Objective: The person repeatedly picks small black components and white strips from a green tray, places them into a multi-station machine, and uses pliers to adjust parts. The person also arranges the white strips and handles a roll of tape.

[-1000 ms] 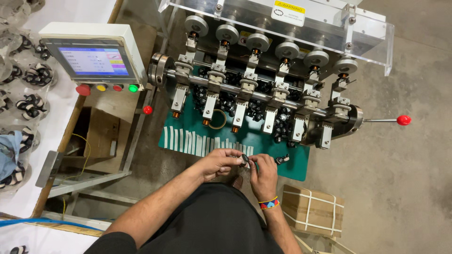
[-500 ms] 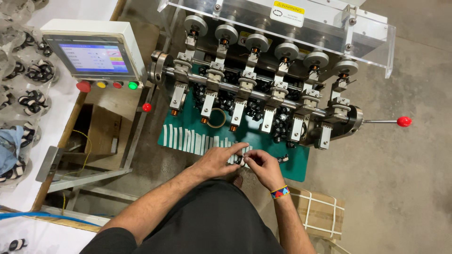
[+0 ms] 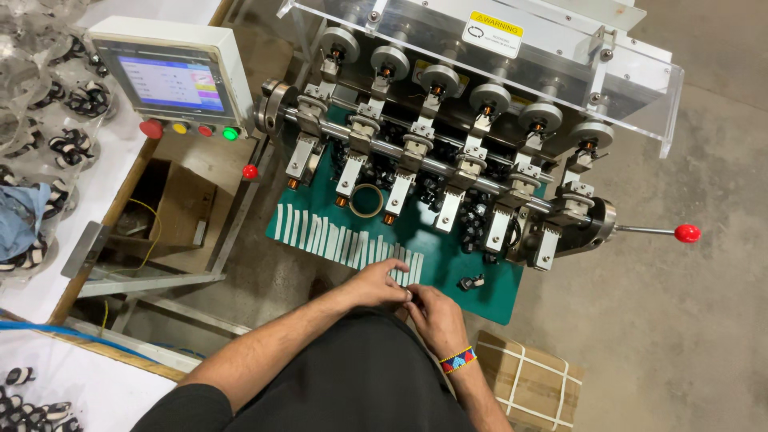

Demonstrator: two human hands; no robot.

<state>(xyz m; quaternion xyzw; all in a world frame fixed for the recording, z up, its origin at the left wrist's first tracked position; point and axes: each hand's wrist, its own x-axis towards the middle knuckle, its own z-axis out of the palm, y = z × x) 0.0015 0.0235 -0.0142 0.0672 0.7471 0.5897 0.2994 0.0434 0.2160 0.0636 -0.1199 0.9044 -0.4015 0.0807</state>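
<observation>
Both hands are meeting at the lower centre of the frame, at the near edge of the green mat (image 3: 448, 276). The left hand (image 3: 376, 284) and right hand (image 3: 432, 316) are pinching together on something small between the fingertips; what it is I cannot tell. It could slip and be dropping off the mat edge, since the grip is only by fingertips. White strips (image 3: 344, 240) are lying just above the hands, a small black part (image 3: 470, 282) to the right, a tape ring (image 3: 368, 200) higher up. The winding heads (image 3: 448, 172) are crowding the upper mat.
</observation>
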